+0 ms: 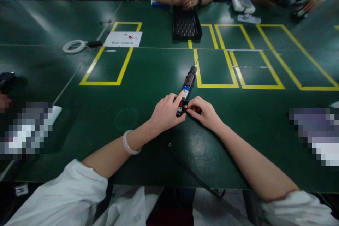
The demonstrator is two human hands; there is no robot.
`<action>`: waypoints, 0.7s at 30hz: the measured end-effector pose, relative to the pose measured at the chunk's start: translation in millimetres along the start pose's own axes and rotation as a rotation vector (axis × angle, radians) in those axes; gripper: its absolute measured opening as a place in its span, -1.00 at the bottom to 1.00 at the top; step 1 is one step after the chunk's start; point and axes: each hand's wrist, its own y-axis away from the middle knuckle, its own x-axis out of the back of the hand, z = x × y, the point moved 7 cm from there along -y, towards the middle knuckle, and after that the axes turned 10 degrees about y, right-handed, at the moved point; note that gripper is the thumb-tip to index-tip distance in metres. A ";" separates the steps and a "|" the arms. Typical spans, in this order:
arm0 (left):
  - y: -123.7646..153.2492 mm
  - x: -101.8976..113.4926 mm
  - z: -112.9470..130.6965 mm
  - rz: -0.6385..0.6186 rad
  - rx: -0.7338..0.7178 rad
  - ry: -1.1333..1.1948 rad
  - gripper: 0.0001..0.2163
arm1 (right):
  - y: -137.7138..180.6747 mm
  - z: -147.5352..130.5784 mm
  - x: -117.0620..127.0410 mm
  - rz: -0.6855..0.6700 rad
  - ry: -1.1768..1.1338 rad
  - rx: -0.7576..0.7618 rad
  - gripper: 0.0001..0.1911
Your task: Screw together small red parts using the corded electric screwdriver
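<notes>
In the middle of the table lies a black electric screwdriver (189,80) with a blue and silver label, its thin bit pointing away from me. My left hand (167,112) is closed around its rear part, the index finger stretched along the body. At that near end the casing looks open, with red and dark parts showing between my hands. My right hand (205,112) pinches a small tool with an orange and black handle (195,108), held against the open end; its tip is too small to make out. A black cord (194,176) runs off the table's near edge.
Yellow tape frames (217,85) mark the green table (148,67). Across sits a person with both hands above a black tray (187,36). A printed sheet (123,39) and a coiled white cable (74,46) lie at the left. Another person's hands are far right.
</notes>
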 end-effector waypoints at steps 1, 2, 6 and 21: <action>0.1 -0.1 -0.2 0.004 0.000 0.000 -0.32 | 0.3 0.0 0.2 0.002 0.005 -0.005 -0.95; 0.1 -0.3 -0.4 0.009 -0.001 -0.001 -0.32 | 0.6 0.0 0.7 0.011 0.013 -0.008 -0.95; 0.6 -1.0 -0.9 0.021 -0.002 0.004 -0.32 | 1.3 -0.8 2.5 0.053 0.048 -0.007 -0.94; -4.7 2.3 -1.9 0.010 0.084 -0.026 -0.35 | 3.3 -9.6 5.9 0.085 0.022 -0.063 -0.90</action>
